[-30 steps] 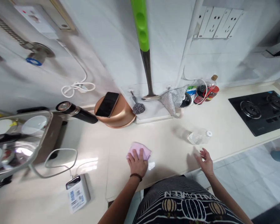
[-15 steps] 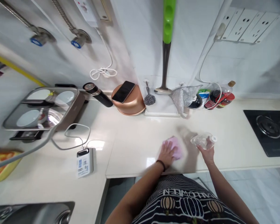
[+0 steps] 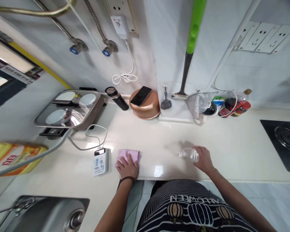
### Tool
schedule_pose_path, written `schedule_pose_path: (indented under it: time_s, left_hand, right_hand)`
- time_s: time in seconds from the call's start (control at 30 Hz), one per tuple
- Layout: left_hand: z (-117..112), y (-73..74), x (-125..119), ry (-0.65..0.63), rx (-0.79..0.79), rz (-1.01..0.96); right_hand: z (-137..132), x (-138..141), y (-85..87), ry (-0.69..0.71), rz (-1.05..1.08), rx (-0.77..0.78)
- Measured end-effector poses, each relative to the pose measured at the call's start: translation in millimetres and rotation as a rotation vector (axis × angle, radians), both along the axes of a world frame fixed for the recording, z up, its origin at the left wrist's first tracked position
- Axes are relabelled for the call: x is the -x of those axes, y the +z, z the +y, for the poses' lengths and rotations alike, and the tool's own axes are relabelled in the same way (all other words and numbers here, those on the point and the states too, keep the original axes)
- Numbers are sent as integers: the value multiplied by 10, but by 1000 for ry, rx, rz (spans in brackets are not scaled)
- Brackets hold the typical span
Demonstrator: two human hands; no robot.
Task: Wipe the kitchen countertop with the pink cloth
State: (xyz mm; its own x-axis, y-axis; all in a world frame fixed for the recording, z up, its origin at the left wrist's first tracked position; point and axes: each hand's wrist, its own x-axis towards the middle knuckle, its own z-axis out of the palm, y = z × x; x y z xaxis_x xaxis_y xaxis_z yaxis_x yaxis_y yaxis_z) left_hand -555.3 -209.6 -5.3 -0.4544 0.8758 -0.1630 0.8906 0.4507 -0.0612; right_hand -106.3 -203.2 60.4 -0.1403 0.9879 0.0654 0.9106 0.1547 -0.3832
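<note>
My left hand (image 3: 128,168) lies flat with fingers spread, pressing a folded pink cloth (image 3: 132,155) onto the counter near its front edge. A dark bracelet circles that wrist. My right hand (image 3: 204,158) is closed around one end of a small clear plastic bottle (image 3: 188,154). The bottle is tilted over, its narrower end pointing left, and blurred. Whether it touches the counter I cannot tell.
A white power bank (image 3: 101,162) with a cable lies left of the cloth. Behind stand an electric pan (image 3: 87,111), a black flask (image 3: 119,101) and a copper pot (image 3: 147,108) carrying a phone (image 3: 141,96). A sink (image 3: 50,212) is front left, a black hob (image 3: 277,154) right.
My left hand and the cloth have moved left along the counter. My right hand has shifted left and turned the bottle, so its narrow end now points left. The camera view has shifted.
</note>
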Motion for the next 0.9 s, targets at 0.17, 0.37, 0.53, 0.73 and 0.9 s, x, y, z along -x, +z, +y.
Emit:
schedule_pose_path:
  time_s: [0.17,0.37,0.53,0.73,0.9]
  left_hand:
    - [-3,-14,-38,-4,-31,-11]
    - [-149,-183,-190,-112,-27,-111]
    - [-253,-377,-981,-720,-27,-347]
    - [-3,-384,-2215,-1363,-39,-550]
    - [418,-316,-2351,-1189,-34,-508]
  right_hand:
    - [-44,490,-97,62,-216,68]
    - [-14,235,-81,56,-13,1]
    - [7,-193,-74,-245,389,-99]
    - [46,-491,-124,-746,722,-28]
    - [20,-542,-230,-822,755,-90]
